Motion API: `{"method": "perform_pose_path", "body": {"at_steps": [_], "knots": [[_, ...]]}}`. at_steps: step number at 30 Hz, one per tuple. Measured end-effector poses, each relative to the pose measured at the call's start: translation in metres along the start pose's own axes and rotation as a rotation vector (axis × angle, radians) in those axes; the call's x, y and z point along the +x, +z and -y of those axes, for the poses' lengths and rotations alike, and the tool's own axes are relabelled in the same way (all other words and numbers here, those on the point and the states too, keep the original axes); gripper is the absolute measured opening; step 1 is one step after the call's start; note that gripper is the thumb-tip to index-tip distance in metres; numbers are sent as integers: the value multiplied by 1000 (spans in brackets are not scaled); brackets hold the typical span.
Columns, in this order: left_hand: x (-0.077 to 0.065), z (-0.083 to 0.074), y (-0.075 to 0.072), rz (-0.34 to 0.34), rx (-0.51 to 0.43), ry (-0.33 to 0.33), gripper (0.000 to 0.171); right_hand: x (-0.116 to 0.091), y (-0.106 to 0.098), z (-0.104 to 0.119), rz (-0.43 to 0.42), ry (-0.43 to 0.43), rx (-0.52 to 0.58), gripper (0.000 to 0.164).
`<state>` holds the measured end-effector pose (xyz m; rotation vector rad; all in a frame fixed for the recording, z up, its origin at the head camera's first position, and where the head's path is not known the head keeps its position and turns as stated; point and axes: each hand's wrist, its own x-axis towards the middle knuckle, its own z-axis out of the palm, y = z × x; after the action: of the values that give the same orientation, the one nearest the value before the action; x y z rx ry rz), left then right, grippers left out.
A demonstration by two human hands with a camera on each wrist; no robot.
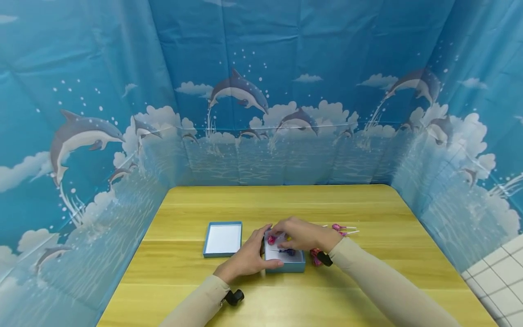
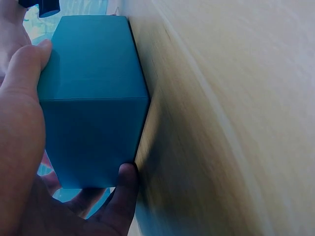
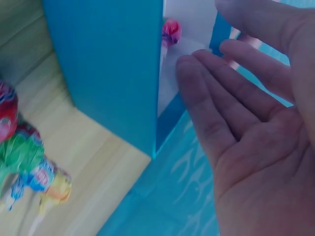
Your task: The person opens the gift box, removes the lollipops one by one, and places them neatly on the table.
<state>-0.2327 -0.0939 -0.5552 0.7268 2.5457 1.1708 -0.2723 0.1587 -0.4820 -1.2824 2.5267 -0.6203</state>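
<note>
A blue box (image 1: 297, 268) with a white inside stands uncovered on the table. My left hand (image 1: 248, 258) grips it by the near and far sides, thumb at the near corner; in the left wrist view the thumb and fingers (image 2: 127, 189) span its outside. Over the box's opening reaches my right hand (image 1: 301, 234), which holds nothing; its fingers (image 3: 192, 91) are nearly straight in the right wrist view. Inside the box lie a pink lollipop (image 1: 271, 240) and a dark one (image 1: 291, 252), with a bit of yellow showing beside the right hand.
Left of the box lies its shallow blue lid (image 1: 222, 238), white side up. More wrapped lollipops (image 1: 336, 226) lie right of the box, some partly hidden by the right forearm; red, green, blue and yellow wrappers (image 3: 24, 150) show in the right wrist view. A dolphin-print curtain (image 1: 261, 154) surrounds the wooden table.
</note>
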Motion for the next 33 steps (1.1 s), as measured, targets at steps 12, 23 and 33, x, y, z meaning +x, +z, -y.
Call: {"method": "perform_pose_path", "body": {"at_steps": [12,23,33], "knots": [[1,2,0,4,-2,2,122,19,7,-2,69,16,29,24],[0,1,0,4,9,-11,121,28,13,-5,94,-12,-26,14],[-1,0,0,7,23,-6,121,30,17,-9,103,-33,-11,11]]}}
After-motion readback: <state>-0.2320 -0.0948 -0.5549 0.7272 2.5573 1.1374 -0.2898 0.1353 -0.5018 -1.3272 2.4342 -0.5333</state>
